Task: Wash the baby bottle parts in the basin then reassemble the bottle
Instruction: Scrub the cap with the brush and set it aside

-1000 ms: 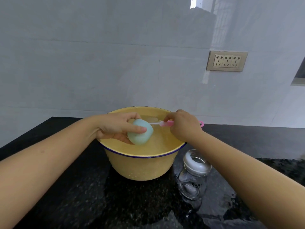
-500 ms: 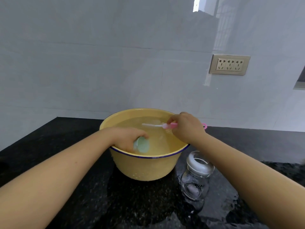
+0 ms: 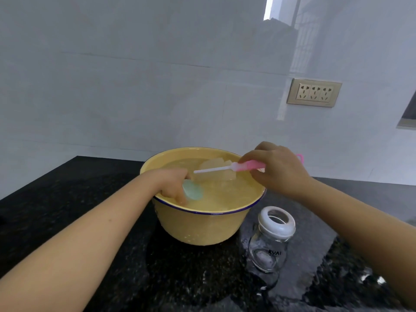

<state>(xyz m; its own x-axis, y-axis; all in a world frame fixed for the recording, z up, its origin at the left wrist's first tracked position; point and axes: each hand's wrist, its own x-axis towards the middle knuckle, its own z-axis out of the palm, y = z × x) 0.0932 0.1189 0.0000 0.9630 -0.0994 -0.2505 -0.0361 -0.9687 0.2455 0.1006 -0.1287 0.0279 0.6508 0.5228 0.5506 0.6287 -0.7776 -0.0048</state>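
A yellow basin (image 3: 200,228) with a blue rim holds water on the black counter. My left hand (image 3: 172,185) is dipped into the water at the basin's near left and grips a pale green bottle cap (image 3: 193,192), partly under water. My right hand (image 3: 275,170) hovers over the basin's right rim and pinches a small brush (image 3: 227,168) with a pink handle and a thin white stem pointing left. A pale translucent part (image 3: 217,171) floats behind the stem. The glass bottle (image 3: 270,242) with its white collar stands right of the basin.
The black speckled counter (image 3: 90,221) is wet around the bottle. A tiled wall rises close behind the basin, with a socket plate (image 3: 314,93) at the upper right.
My left hand lowered the green cap from above the water into it at the basin's near left. My right hand drew the brush back and lifted it slightly.
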